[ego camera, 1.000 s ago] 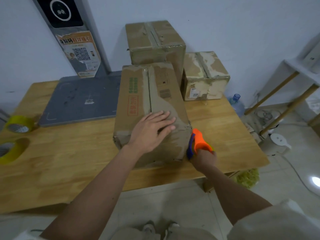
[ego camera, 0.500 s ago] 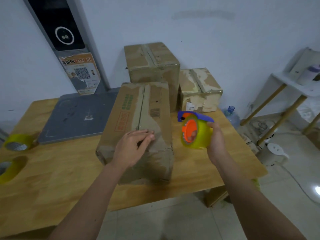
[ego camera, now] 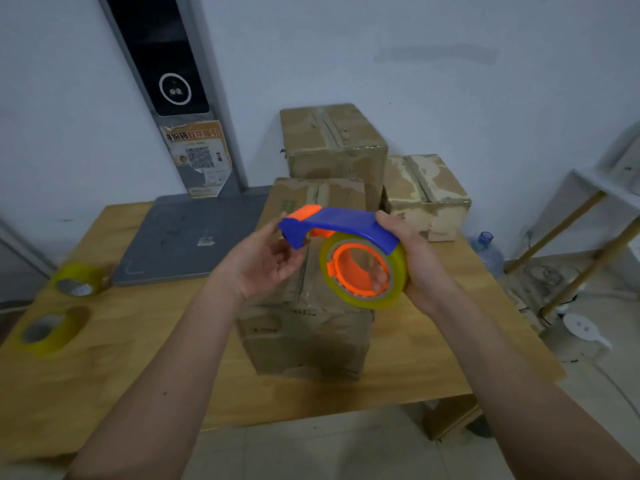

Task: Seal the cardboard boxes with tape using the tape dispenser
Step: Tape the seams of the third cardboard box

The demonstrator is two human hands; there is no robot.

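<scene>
Both hands above nearest cardboard box: right hand grips tape dispenser, its nose pointing left at left hand, whose loosely curled fingers hold nothing.

Both hands are up over the wooden table. The right hand grips the blue-and-orange tape dispenser, fingers curled round its yellowish tape roll. The left hand sits at the dispenser's front end, fingers loosely bent, touching the blue tip. Beneath them, a long cardboard box reaches to the table's near edge. Two more boxes stand at the far edge by the wall. Two spare tape rolls lie near the left edge, a grey board behind them.
</scene>
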